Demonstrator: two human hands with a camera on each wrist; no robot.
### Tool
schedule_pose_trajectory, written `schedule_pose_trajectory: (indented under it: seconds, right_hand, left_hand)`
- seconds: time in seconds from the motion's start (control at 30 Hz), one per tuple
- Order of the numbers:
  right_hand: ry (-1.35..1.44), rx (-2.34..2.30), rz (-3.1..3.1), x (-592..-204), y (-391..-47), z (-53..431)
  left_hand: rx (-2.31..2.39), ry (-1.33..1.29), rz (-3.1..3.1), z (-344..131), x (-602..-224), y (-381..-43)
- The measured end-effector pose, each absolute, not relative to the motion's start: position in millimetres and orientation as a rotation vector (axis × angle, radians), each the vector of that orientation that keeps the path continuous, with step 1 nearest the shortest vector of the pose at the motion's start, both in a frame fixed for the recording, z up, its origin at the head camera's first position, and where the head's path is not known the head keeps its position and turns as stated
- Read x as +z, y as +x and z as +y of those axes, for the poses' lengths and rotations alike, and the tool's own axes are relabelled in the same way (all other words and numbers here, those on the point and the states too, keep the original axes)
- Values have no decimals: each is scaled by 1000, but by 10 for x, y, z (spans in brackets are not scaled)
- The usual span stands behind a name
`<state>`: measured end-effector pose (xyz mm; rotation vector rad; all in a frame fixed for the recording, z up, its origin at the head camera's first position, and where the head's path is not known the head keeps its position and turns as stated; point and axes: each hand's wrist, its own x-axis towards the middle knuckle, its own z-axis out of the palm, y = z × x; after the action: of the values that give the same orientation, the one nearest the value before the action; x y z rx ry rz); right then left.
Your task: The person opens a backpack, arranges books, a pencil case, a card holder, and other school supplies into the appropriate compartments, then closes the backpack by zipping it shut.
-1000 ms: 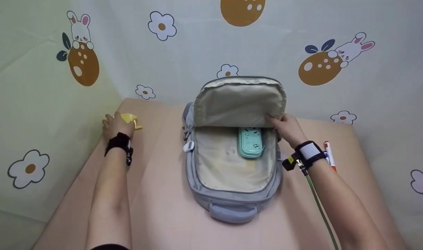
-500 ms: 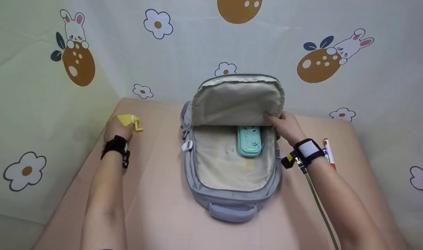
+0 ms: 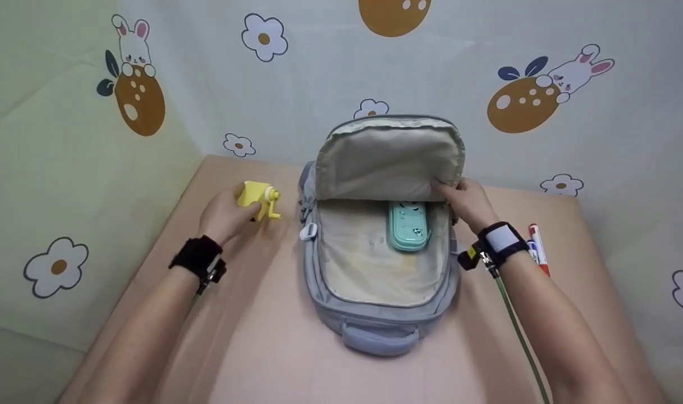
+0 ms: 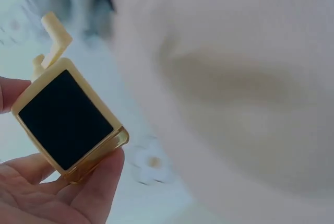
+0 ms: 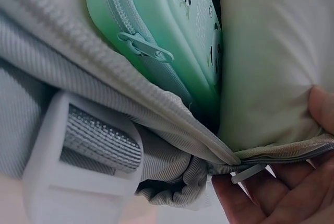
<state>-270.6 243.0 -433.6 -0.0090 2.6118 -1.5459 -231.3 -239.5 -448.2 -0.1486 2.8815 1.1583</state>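
My left hand [image 3: 223, 216] holds a yellow hand-crank pencil sharpener [image 3: 253, 194] above the table, left of the backpack. In the left wrist view the sharpener [image 4: 68, 119] shows its dark flat base, with thumb and fingers at opposite sides and the crank sticking out. A grey backpack [image 3: 380, 314] lies unzipped on the table. My right hand [image 3: 469, 203] pinches the edge of its raised flap [image 3: 392, 163]. Inside lies a mint green pencil case [image 3: 408, 227] with panda prints; its far end is hidden under the flap. The right wrist view shows the case's zipper [image 5: 146, 49] up close.
Red and blue markers [image 3: 537, 247] lie on the table right of the backpack, partly behind my right wrist. A white strap buckle [image 3: 308, 231] is on the bag's left side. Printed curtains [image 3: 319, 84] stand behind and to the left of the table [image 3: 251, 336].
My left hand has picked up the pencil sharpener from the table's far left and carried it right, towards the backpack. The right hand stays on the flap.
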Motion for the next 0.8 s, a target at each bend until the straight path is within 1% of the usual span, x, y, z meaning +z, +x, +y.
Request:
schedule_pose_trajectory:
  seconds: [0.2, 0.3, 0.4, 0.53, 0.6, 0.8]
  right_hand:
    - [-41, -1554, 2624, -4331, -2708, 2432]
    - [-45, -1554, 2618, -4329, -2701, 2433]
    - [-35, -1553, 2618, -4319, -2706, 2446]
    - [-22, -1554, 2624, -4312, -2704, 2449]
    - [-19, -1554, 2629, -4315, -2699, 2447]
    - [-24, -1571, 2613, -4317, -2686, 2422]
  left_hand:
    - [1088, 87, 2921, -2055, -4191, -1994]
    - [1081, 265, 2901, -1843, -4077, -1868]
    - [1005, 486, 2878, -1577, -4031, -1827]
    - [780, 778, 2860, -1215, -4061, -1914]
    - [665, 878, 2843, -1055, -4101, -2001]
    - [459, 983, 2751, -732, -4273, -2269]
